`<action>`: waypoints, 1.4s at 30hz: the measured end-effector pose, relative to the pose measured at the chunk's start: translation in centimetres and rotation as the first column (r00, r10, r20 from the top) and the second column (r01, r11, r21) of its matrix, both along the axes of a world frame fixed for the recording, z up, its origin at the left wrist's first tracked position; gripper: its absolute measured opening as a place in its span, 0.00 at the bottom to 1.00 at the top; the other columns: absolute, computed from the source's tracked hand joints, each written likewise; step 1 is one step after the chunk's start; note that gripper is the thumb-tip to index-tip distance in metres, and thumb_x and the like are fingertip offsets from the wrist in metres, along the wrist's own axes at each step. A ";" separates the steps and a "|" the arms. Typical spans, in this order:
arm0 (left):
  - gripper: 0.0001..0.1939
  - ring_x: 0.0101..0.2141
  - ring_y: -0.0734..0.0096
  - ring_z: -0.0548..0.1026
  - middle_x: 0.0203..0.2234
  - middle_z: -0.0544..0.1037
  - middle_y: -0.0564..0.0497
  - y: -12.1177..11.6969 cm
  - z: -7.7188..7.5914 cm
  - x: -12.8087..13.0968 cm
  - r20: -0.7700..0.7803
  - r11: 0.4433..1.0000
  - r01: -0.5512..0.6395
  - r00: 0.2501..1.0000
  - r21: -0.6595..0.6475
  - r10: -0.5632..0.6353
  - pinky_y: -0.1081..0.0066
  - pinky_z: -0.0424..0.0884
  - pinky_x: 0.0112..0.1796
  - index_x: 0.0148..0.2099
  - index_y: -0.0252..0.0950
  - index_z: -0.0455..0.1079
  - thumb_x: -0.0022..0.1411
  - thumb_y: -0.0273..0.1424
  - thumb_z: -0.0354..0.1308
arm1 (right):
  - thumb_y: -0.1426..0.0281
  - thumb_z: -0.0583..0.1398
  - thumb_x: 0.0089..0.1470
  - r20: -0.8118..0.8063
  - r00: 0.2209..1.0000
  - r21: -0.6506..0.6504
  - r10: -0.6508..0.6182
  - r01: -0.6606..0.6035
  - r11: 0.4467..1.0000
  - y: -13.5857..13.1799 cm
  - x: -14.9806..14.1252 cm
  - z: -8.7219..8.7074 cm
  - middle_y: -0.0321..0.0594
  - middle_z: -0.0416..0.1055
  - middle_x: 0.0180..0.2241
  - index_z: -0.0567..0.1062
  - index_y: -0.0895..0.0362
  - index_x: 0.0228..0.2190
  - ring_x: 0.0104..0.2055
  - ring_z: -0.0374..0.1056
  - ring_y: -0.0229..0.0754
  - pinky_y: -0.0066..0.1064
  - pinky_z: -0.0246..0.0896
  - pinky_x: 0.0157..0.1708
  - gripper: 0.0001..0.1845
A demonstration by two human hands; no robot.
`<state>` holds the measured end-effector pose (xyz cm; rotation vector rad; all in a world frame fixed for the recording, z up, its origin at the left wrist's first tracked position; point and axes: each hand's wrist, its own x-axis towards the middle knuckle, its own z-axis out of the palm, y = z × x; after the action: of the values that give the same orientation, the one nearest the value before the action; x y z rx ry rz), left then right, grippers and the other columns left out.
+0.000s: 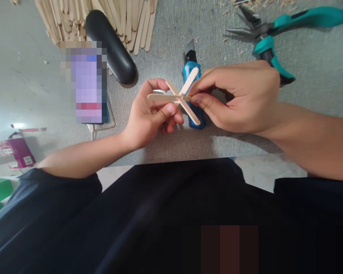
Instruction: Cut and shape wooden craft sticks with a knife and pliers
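Note:
Several wooden craft sticks [162,97] cross at their middles in a star shape, held up between my two hands. My left hand [151,110] grips the star from the left, its thumb near the crossing and its fingers curled beneath. With thumb and forefinger, my right hand [234,97] pinches the right end of the level stick, so that tip is hidden. Below the star a blue utility knife [191,68] lies on the table, its blade end pointing away from me. The star and my right hand partly cover the knife.
A pile of loose craft sticks [128,23] lies at the back left, with a black oblong case [110,45] against it. Nearby are a blurred-out phone [87,83] with a cable and a purple box [17,152]. Teal-handled pliers [263,32] lie at the back right near wood shavings [263,3].

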<state>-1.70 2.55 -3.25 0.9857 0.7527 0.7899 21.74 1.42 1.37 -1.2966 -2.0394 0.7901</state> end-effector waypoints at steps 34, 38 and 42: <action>0.19 0.24 0.76 0.84 0.33 0.89 0.56 0.3 -0.2 -0.3 -0.015 0.947 -0.083 0.996 0.311 0.092 0.77 0.75 0.22 0.54 0.42 0.75 0.74 0.46 0.76 | 0.56 0.72 0.67 0.060 0.974 0.063 0.219 -0.223 0.973 0.6 0.9 -0.9 0.51 0.79 0.69 0.66 0.45 0.74 0.67 0.78 0.63 0.59 0.75 0.69 0.41; 0.20 0.23 0.75 0.85 0.32 0.89 0.56 0.4 -0.4 -0.2 0.000 0.944 -0.099 0.995 0.316 0.104 0.77 0.76 0.22 0.53 0.42 0.76 0.73 0.47 0.77 | 0.59 0.66 0.71 0.071 0.984 0.112 0.162 -0.169 0.979 0.4 0.5 -0.5 0.43 0.86 0.55 0.73 0.45 0.68 0.58 0.83 0.58 0.57 0.78 0.64 0.28; 0.15 0.24 0.76 0.86 0.34 0.90 0.55 0.4 -0.1 -0.1 0.023 0.937 -0.106 0.994 0.334 0.105 0.78 0.78 0.23 0.52 0.41 0.76 0.76 0.41 0.75 | 0.55 0.67 0.72 0.069 0.985 0.188 0.155 -0.166 0.968 0.1 0.9 -0.9 0.40 0.88 0.53 0.73 0.46 0.68 0.57 0.85 0.54 0.51 0.80 0.62 0.28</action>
<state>-1.78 2.93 -3.34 1.2551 0.6836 1.0365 22.62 1.53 0.47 -1.0657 -2.2250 0.6142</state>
